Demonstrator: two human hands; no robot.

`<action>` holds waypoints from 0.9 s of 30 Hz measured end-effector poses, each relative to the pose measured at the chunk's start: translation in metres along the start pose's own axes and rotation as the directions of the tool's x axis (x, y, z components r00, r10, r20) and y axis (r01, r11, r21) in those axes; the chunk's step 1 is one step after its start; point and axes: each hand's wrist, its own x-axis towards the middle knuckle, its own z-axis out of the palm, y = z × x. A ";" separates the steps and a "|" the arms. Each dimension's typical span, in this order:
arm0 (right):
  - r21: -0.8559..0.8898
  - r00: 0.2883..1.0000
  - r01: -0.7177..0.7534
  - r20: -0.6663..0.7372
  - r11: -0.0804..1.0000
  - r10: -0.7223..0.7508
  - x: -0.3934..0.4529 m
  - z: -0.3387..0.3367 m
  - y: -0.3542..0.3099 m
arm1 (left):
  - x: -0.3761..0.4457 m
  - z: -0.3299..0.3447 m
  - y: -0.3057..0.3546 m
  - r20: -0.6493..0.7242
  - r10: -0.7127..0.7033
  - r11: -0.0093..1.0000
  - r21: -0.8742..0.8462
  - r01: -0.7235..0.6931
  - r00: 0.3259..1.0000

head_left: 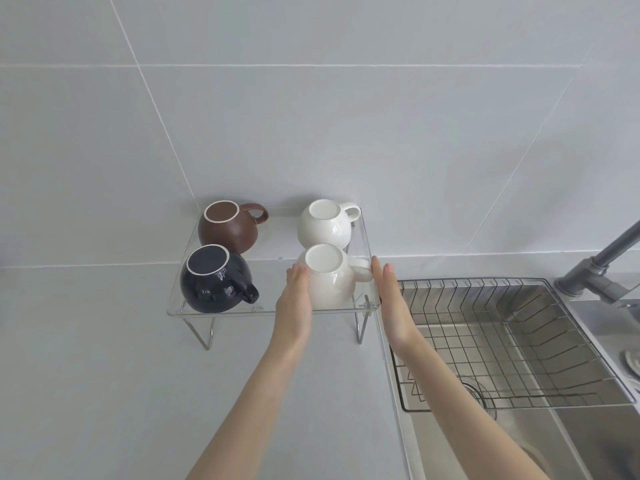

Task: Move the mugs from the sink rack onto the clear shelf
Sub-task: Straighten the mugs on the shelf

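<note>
A clear shelf (221,308) is standing on the counter, with an empty sink rack (519,341) lying at its three o'clock. Four mugs are sitting upside down on the shelf: one brown (227,226), one black (214,278), two white. The front white mug (329,277), handle pointing to three o'clock, is sitting between both hands. The left hand (294,306) is touching it, flat and open; the right hand (393,306) is hovering beside the handle, open, gripping nothing.

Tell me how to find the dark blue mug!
Look at the clear shelf on the counter, left of the sink. Four upside-down mugs sit on it. The dark blue mug is at the front left, the only near-black one, in front of the brown mug.
</note>
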 end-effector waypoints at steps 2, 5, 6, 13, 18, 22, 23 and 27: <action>-0.001 1.000 0.006 -0.002 1.000 -0.006 0.001 0.000 0.001 | -0.004 0.001 -0.003 0.003 0.009 1.000 -0.005 -0.009 1.000; -0.001 1.000 0.016 -0.011 1.000 -0.016 0.003 0.000 0.005 | -0.005 0.001 -0.006 0.008 0.010 1.000 -0.006 -0.009 1.000; 0.003 1.000 0.019 -0.015 1.000 -0.019 0.004 0.000 0.006 | -0.005 -0.001 -0.006 0.007 0.008 1.000 -0.005 -0.008 1.000; 0.013 0.988 0.112 -0.106 0.994 -0.110 0.042 -0.015 -0.016 | 0.024 -0.014 0.012 -0.015 0.049 0.999 0.003 -0.049 0.999; -0.049 0.996 0.084 -0.023 0.995 -0.085 0.093 -0.018 -0.043 | 0.064 -0.009 0.034 0.072 0.000 0.996 0.092 -0.006 0.997; -0.105 0.999 0.031 0.022 0.994 -0.029 0.114 -0.011 -0.045 | 0.082 -0.004 0.031 0.109 -0.038 0.995 0.095 0.028 0.993; -0.105 0.999 0.035 0.022 0.994 -0.033 0.115 -0.011 -0.043 | 0.085 -0.004 0.028 0.132 -0.044 0.995 0.098 0.031 0.990; -0.103 0.999 0.042 0.025 0.994 -0.039 0.111 -0.014 -0.038 | 0.094 -0.006 0.021 0.166 -0.022 0.994 0.109 0.004 0.986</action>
